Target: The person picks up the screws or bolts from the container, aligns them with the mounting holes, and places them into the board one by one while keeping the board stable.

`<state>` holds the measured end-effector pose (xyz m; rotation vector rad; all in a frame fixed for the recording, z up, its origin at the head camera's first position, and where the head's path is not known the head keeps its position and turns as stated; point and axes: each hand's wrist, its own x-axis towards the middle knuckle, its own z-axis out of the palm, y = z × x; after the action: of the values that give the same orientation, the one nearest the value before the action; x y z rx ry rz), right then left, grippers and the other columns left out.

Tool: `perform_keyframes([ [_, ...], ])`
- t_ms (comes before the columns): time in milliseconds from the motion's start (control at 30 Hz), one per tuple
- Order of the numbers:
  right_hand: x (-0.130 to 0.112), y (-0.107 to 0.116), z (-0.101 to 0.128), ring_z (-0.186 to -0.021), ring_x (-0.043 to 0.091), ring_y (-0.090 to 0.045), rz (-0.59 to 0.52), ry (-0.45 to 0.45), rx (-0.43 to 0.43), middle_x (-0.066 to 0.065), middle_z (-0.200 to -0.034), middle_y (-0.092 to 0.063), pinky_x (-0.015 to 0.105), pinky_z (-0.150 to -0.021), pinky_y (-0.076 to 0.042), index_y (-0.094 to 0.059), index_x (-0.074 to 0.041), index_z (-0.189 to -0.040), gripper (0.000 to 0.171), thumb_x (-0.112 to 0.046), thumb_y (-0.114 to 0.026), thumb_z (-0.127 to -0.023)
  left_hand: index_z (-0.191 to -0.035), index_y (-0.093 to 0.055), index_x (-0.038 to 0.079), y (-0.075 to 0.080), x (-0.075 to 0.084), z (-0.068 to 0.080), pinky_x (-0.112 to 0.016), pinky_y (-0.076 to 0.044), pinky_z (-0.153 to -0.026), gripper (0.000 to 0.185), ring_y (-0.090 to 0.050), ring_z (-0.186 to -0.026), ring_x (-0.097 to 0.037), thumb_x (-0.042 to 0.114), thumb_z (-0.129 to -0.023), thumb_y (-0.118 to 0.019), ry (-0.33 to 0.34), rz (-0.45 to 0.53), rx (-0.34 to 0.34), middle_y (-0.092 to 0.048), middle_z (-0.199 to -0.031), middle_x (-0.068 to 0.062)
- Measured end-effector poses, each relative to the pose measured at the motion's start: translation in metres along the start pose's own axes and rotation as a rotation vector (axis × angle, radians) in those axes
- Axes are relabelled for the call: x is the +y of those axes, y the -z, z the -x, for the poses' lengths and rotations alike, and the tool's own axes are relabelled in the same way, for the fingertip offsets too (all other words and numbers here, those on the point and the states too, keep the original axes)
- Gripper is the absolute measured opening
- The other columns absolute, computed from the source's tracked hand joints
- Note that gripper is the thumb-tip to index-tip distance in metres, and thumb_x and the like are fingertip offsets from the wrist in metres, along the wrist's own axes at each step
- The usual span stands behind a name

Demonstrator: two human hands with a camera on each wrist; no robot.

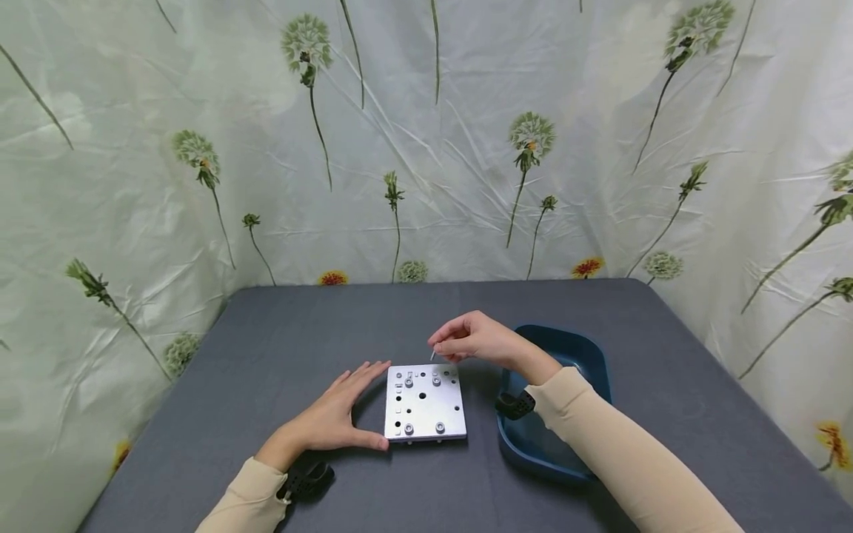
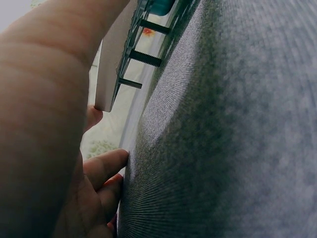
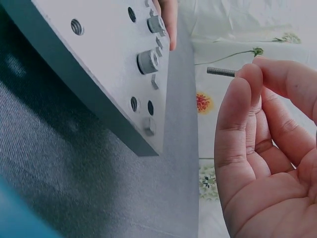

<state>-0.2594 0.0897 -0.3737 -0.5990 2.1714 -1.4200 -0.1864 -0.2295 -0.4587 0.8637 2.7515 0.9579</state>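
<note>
Right hand (image 1: pixel 474 339) grip pinching one screw (image 3: pixel 221 72); flat left hand (image 1: pixel 333 414) beside one plate (image 1: pixel 424 403).

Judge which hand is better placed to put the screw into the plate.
Right. The right hand pinches the threaded screw just above the metal plate; the left hand rests flat against the plate's left edge.

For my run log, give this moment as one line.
left hand: steadies metal plate | right hand: pinches screw above plate | blue tray: right
</note>
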Motion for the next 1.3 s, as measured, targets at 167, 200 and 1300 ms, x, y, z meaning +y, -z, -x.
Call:
perform_keyframes([
  [167,-0.002,-0.003,-0.002,-0.088,0.015,-0.069,-0.001,0.007,-0.023,0.029,-0.121,-0.074,0.030,-0.086,-0.063,-0.073,0.005,-0.129,0.032,-0.014,-0.071,-0.104,-0.171,-0.030,0.017,0.001,0.001,-0.001,-0.077,-0.013,-0.129,0.125,-0.025,-0.164,-0.048,0.062,-0.073,-0.094,0.002,-0.002,-0.006,-0.031,-0.177,-0.016],
  [200,-0.002,-0.003,-0.002,-0.087,0.015,-0.069,-0.001,0.007,-0.025,0.029,-0.120,-0.075,0.030,-0.086,-0.063,-0.073,0.005,-0.130,0.032,-0.014,-0.071,-0.104,-0.171,-0.030,0.017,0.001,0.001,-0.001,-0.077,-0.013,-0.129,0.125,-0.025,-0.164,-0.048,0.062,-0.073,-0.094,0.002,-0.003,-0.007,-0.031,-0.177,-0.016],
  [1300,-0.006,-0.018,-0.014,-0.081,0.011,-0.067,0.071,-0.019,-0.100,0.012,-0.102,-0.079,0.026,-0.075,-0.060,-0.073,0.008,-0.127,0.029,-0.011,-0.070,-0.105,-0.172,-0.029,0.018,0.001,-0.002,-0.001,-0.076,-0.014,-0.130,0.125,-0.024,-0.165,-0.046,0.064,-0.074,-0.093,0.003,0.002,-0.011,-0.031,-0.177,-0.014],
])
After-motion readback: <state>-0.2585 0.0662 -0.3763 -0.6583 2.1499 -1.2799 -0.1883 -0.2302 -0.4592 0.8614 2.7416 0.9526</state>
